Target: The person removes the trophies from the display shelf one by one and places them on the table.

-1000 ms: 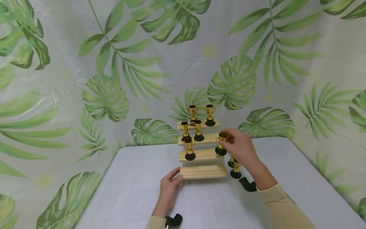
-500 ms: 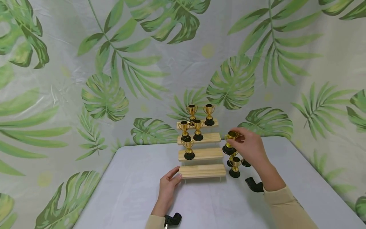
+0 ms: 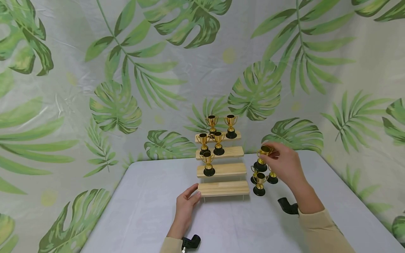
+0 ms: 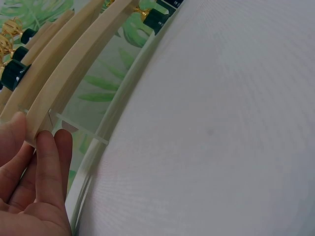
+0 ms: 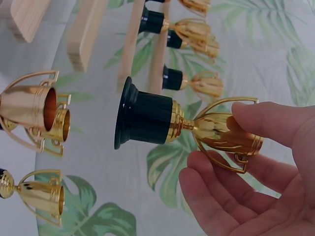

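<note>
My right hand (image 3: 286, 163) pinches a small gold trophy cup (image 5: 147, 118) by its bowl, thumb on one side and fingers on the other. Its black base hangs free in the right wrist view. In the head view it is right of the tiered wooden display stand, over several standing trophies (image 3: 259, 188). My left hand (image 3: 186, 207) grips the left end of the stand's lowest shelf (image 3: 223, 189), thumb and fingertips at the board's end (image 4: 44, 110). Two trophies stand on the top shelf, two on the second, and one trophy (image 3: 208, 165) at the left of the third.
A white-covered table (image 3: 142, 211) carries the stand, with a leaf-patterned curtain (image 3: 196, 70) behind it. Black wrist devices (image 3: 191, 241) show by both sleeves. Clear legs (image 4: 81, 127) hold up the lowest shelf.
The right hand has carried its trophy rightward, away from the third shelf to above the trophies on the table. My left hand stays at the lowest shelf.
</note>
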The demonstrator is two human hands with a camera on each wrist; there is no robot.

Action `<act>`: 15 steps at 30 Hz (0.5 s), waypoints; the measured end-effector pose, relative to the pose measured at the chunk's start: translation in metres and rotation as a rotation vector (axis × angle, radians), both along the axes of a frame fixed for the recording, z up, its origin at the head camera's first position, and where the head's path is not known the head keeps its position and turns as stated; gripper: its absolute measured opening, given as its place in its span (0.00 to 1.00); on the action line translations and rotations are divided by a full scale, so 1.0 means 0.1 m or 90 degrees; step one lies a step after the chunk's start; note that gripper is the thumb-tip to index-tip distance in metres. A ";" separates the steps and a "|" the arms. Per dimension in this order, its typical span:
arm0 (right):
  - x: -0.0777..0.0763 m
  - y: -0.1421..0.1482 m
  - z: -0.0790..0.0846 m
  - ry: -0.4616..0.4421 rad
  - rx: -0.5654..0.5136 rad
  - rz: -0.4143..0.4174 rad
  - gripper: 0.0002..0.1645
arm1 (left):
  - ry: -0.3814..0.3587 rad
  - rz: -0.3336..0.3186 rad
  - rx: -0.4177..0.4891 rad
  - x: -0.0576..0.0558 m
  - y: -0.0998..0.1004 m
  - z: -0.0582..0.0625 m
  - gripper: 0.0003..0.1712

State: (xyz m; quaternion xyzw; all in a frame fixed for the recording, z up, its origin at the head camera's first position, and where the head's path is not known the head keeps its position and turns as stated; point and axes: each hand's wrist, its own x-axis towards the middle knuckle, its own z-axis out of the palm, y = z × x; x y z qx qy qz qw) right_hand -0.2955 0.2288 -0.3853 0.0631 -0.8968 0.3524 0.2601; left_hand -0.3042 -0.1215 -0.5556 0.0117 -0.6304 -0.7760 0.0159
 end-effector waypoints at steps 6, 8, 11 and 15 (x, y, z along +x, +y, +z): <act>0.04 0.11 0.00 -0.013 -0.001 -0.020 0.26 | -0.002 0.005 -0.004 -0.01 0.00 -0.01 0.26; 0.05 0.15 -0.01 -0.015 0.002 -0.028 0.26 | -0.002 0.006 -0.006 -0.02 0.00 -0.01 0.26; 0.07 0.22 -0.03 -0.020 0.008 -0.038 0.28 | -0.004 0.004 -0.007 -0.02 0.00 -0.01 0.26; 0.07 0.30 -0.07 -0.025 0.014 -0.040 0.28 | 0.001 0.005 -0.009 -0.02 -0.01 -0.02 0.27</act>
